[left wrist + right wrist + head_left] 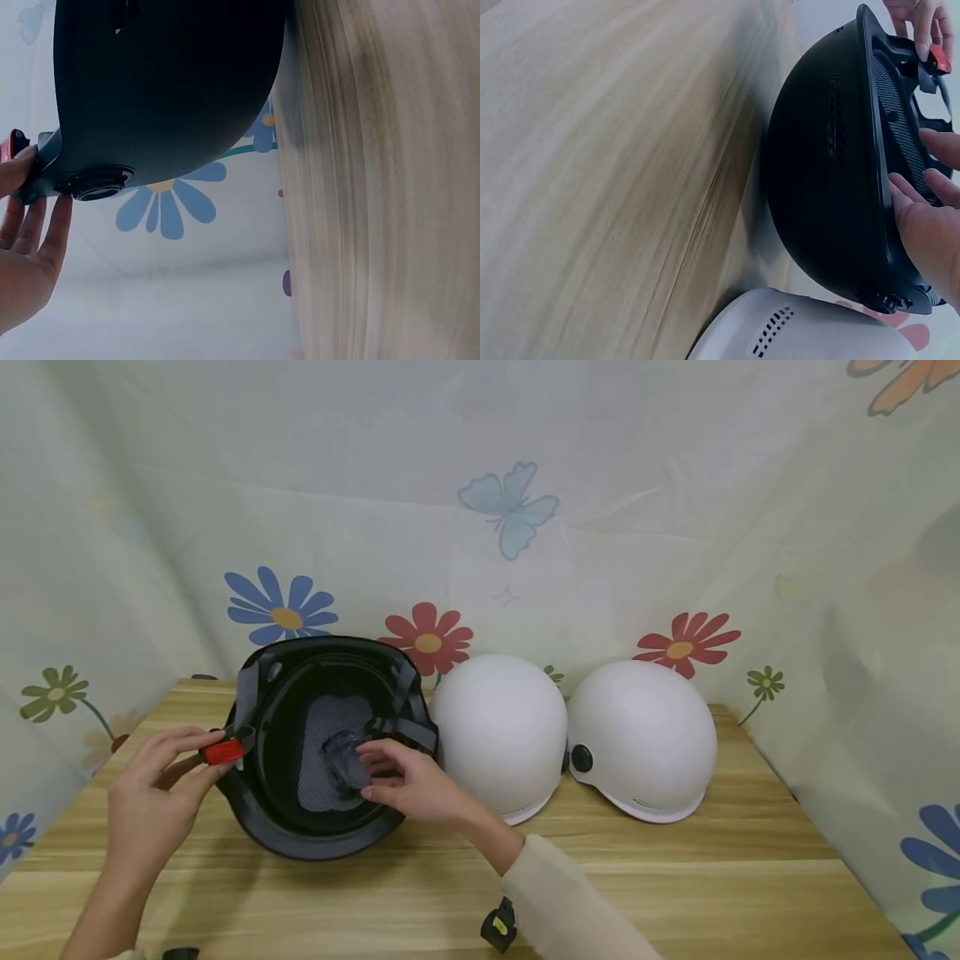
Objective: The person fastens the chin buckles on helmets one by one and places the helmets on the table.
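Note:
A black helmet (315,847) lies with its hollow side facing up and toward me, showing a grey mesh pad (315,768) and dark straps inside. At its left rim my left hand (153,793) pinches a red buckle (223,752) on the strap between thumb and fingers. In the left wrist view, fingertips touch the shell beside a round black fitting (97,182). My right hand (412,781) reaches over the helmet's opening, its fingers loosely bent and thumb apart. Close to those fingertips, a dark, see-through loop (345,760) shows inside.
Two white helmets, one in the middle (498,735) and one farther right (645,735), sit dome up, right of the black helmet. All rest on a wood-grain table (675,893). A curtain (360,527) printed with flowers and a butterfly hangs behind.

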`<state>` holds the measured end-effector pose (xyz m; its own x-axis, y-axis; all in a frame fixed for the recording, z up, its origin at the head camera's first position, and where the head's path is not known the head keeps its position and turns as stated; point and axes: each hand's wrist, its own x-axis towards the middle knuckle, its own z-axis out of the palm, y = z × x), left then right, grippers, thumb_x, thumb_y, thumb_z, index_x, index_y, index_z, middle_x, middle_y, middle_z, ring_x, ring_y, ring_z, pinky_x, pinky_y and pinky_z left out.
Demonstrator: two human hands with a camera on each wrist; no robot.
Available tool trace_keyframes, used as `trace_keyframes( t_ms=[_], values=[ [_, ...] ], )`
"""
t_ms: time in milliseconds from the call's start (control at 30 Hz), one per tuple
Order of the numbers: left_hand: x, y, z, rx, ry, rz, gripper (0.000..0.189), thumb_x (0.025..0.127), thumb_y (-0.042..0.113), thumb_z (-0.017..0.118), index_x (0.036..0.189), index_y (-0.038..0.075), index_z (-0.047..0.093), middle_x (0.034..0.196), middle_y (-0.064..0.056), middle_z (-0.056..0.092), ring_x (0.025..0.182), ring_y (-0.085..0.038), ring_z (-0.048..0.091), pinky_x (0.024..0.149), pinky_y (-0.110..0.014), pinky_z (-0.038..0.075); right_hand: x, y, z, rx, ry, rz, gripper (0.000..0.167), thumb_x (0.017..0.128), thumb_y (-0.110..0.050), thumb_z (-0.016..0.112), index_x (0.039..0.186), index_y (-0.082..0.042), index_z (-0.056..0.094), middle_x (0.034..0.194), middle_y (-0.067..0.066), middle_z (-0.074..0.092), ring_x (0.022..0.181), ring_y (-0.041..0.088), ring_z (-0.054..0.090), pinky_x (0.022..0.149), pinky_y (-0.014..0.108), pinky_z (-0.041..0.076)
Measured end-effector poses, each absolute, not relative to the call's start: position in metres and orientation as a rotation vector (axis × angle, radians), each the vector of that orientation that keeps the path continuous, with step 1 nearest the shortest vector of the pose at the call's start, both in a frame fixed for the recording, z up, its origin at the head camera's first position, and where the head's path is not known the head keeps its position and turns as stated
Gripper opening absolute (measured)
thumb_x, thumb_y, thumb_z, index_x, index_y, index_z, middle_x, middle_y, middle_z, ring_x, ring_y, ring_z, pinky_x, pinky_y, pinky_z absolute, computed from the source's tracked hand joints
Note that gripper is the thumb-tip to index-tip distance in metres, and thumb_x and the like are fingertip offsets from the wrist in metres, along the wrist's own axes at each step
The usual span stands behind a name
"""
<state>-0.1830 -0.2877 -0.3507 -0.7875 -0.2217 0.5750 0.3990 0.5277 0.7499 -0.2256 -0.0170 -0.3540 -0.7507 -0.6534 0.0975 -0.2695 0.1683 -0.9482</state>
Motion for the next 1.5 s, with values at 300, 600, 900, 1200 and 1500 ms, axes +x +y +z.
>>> trace_keyframes(
  t_ms=[300, 600, 900, 1200, 1500],
  values=[
    [-0.183, -0.287, -0.347, -0.333, -2.048, -1.332, 0.041, 0.063, -0.029, 0.065, 0.101, -0.015, 0.062, 0.102, -0.002, 0.057, 0.096, -0.009, 0.052, 0.083, -0.012, 0.043, -0.224, -0.026, -0.358, -0.877, 2.102, -1.595, 0.048, 0.085, 0.005, 0.060, 0.129, 0.003, 0.043, 0.125, 0.022, 0.047, 0.115, 0.036, 0.045, 0.083, 0.019, 0.044],
    [-0.182, -0.286, -0.343, -0.482, -1.921, -1.444, 0.041, 0.061, -0.032, 0.063, 0.100, -0.020, 0.058, 0.101, -0.005, 0.057, 0.092, -0.012, 0.057, 0.087, -0.017, 0.042, -0.226, -0.039, -0.382, -0.846, 2.155, -1.606, 0.051, 0.083, -0.003, 0.065, 0.130, -0.003, 0.045, 0.124, 0.015, 0.050, 0.115, 0.027, 0.048, 0.081, 0.017, 0.045],
    [-0.183, -0.284, -0.342, -0.694, -1.678, -1.669, 0.036, 0.065, -0.022, 0.068, 0.099, -0.021, 0.058, 0.099, -0.017, 0.058, 0.095, -0.019, 0.055, 0.090, -0.022, 0.042, -0.228, -0.045, -0.389, -0.779, 2.210, -1.584, 0.050, 0.084, -0.007, 0.065, 0.130, -0.005, 0.046, 0.127, 0.012, 0.049, 0.114, 0.022, 0.049, 0.081, 0.017, 0.045],
    [-0.179, -0.278, -0.337, -0.733, -1.672, -1.676, 0.039, 0.064, -0.026, 0.067, 0.101, -0.023, 0.055, 0.101, -0.017, 0.058, 0.097, -0.020, 0.055, 0.091, -0.024, 0.042, -0.230, -0.050, -0.397, -0.754, 2.252, -1.517, 0.050, 0.085, -0.012, 0.066, 0.130, -0.007, 0.047, 0.131, 0.008, 0.047, 0.113, 0.022, 0.051, 0.086, 0.017, 0.042],
    [-0.178, -0.277, -0.338, -0.764, -1.657, -1.690, 0.040, 0.064, -0.025, 0.067, 0.103, -0.020, 0.058, 0.100, -0.022, 0.056, 0.097, -0.021, 0.055, 0.091, -0.024, 0.042, -0.230, -0.051, -0.397, -0.753, 2.202, -1.426, 0.049, 0.086, -0.013, 0.065, 0.131, -0.008, 0.047, 0.138, 0.006, 0.040, 0.118, 0.022, 0.047, 0.091, 0.017, 0.039]
  ],
)
